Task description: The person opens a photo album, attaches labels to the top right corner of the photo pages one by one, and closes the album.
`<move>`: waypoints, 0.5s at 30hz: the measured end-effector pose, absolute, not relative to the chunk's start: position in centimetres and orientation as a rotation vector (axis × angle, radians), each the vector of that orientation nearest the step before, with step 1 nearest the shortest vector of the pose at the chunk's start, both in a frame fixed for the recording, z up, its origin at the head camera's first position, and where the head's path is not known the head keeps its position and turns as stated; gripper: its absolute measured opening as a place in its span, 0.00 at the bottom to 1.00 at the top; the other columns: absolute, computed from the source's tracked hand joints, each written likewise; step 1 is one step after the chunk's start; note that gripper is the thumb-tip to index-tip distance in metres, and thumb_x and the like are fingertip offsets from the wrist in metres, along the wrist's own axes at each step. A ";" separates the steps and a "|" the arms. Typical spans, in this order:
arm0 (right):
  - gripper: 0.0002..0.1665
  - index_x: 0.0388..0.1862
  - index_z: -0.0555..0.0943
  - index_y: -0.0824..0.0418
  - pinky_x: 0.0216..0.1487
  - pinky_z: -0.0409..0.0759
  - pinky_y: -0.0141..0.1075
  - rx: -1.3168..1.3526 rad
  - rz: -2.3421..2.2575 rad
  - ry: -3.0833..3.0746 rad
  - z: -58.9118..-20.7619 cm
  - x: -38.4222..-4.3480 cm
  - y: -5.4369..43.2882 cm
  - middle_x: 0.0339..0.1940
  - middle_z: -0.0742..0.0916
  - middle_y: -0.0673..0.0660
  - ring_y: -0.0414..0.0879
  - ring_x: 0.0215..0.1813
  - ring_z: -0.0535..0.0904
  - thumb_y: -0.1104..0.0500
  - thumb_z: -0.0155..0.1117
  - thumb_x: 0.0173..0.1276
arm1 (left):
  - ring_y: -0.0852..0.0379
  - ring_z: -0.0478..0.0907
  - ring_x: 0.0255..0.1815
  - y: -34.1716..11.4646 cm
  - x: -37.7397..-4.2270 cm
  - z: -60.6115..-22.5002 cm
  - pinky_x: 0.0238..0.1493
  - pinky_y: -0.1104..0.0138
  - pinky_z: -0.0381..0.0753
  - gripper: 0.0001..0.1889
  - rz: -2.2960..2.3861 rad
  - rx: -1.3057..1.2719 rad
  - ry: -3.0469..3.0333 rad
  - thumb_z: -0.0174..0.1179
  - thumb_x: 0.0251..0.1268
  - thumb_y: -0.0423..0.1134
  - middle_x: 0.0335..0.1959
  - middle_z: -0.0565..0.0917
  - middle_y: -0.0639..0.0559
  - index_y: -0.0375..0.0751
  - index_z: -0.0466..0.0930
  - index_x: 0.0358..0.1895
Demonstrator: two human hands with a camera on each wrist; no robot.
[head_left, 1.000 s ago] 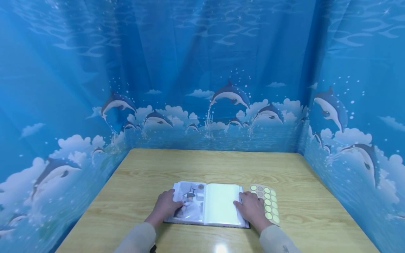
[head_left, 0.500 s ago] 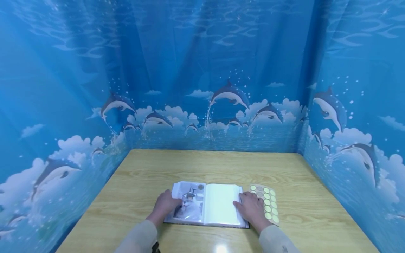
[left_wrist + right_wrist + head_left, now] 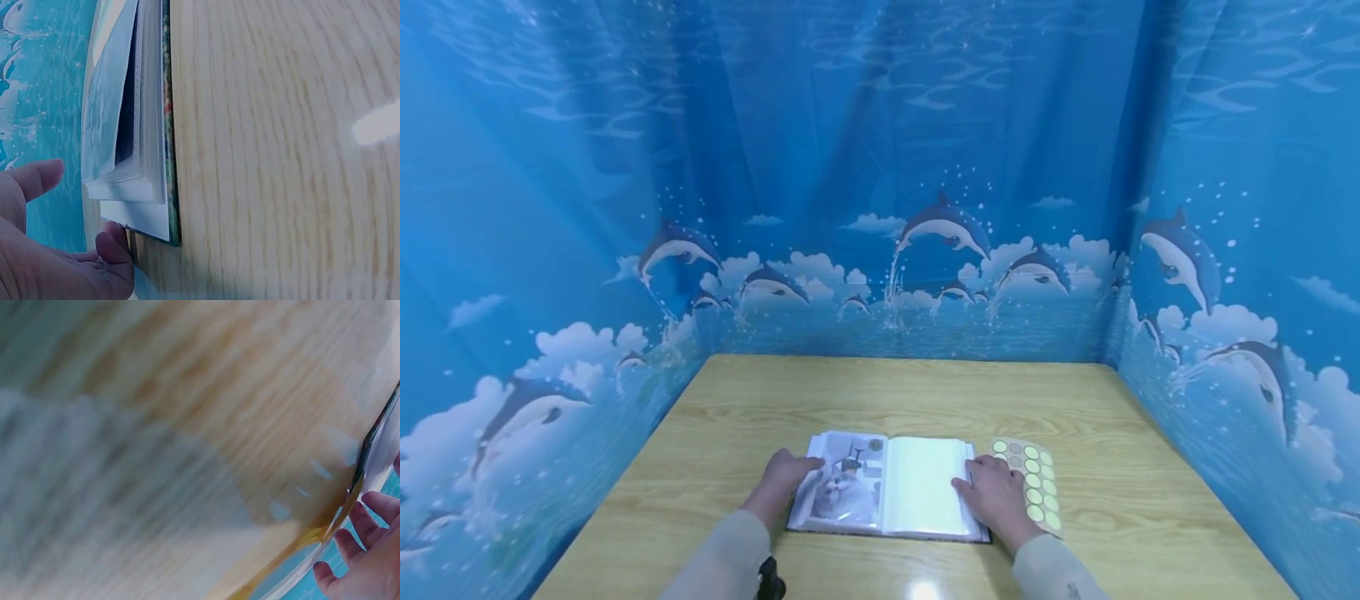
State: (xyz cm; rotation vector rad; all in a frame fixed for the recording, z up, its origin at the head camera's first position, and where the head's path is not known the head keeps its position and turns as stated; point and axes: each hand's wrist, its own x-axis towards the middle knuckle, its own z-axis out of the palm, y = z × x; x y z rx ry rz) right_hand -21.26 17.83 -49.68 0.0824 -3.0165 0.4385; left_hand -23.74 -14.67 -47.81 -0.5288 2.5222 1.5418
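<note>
An open photo album [image 3: 922, 485] lies flat on the table. Its left page carries a grey-toned picture [image 3: 847, 497] under clear plastic; the right page is blank and white. At the album's left edge is my left hand [image 3: 784, 483], thumb stretched over the page. The left wrist view shows that thumb apart from the pages and the other fingers loosely bent by the cover's corner [image 3: 153, 234]. My right hand [image 3: 996, 493] rests along the album's right edge, thumb toward the blank page. Its spread fingers [image 3: 369, 528] touch the edge in the right wrist view.
A sheet of round yellow stickers [image 3: 1033, 483] lies right of the album, partly under my right hand. The wooden table [image 3: 880, 392] is enclosed by blue dolphin-print curtains [image 3: 820, 167] at the back and sides.
My left hand has shifted slightly left, and its thumb has moved up and off the picture, uncovering more of it. The right hand and album stay nearly still.
</note>
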 end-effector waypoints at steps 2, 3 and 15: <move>0.30 0.59 0.79 0.67 0.59 0.67 0.67 0.079 0.438 -3.021 -49.6 -21.2 17.8 0.59 0.79 0.70 0.66 0.62 0.72 0.46 0.62 0.69 | 0.24 0.57 0.69 -14.8 -23.8 -47.9 0.72 0.43 0.58 0.44 1.574 -0.516 2.516 0.64 0.60 0.38 0.67 0.56 0.14 0.09 0.50 0.67; 0.30 0.59 0.79 0.67 0.59 0.67 0.67 0.077 0.438 -3.023 -49.6 -21.2 17.8 0.59 0.79 0.70 0.66 0.62 0.72 0.46 0.62 0.69 | 0.25 0.63 0.66 -14.9 -23.8 -47.9 0.69 0.44 0.64 0.43 1.584 -0.509 2.518 0.65 0.59 0.39 0.64 0.61 0.15 0.09 0.52 0.65; 0.29 0.59 0.79 0.67 0.59 0.66 0.67 0.095 0.421 -3.015 -49.8 -21.3 17.9 0.59 0.79 0.70 0.66 0.62 0.72 0.46 0.62 0.70 | 0.34 0.78 0.49 -14.6 -23.8 -47.3 0.53 0.48 0.80 0.27 1.722 -0.364 2.555 0.67 0.46 0.23 0.47 0.78 0.25 0.14 0.71 0.52</move>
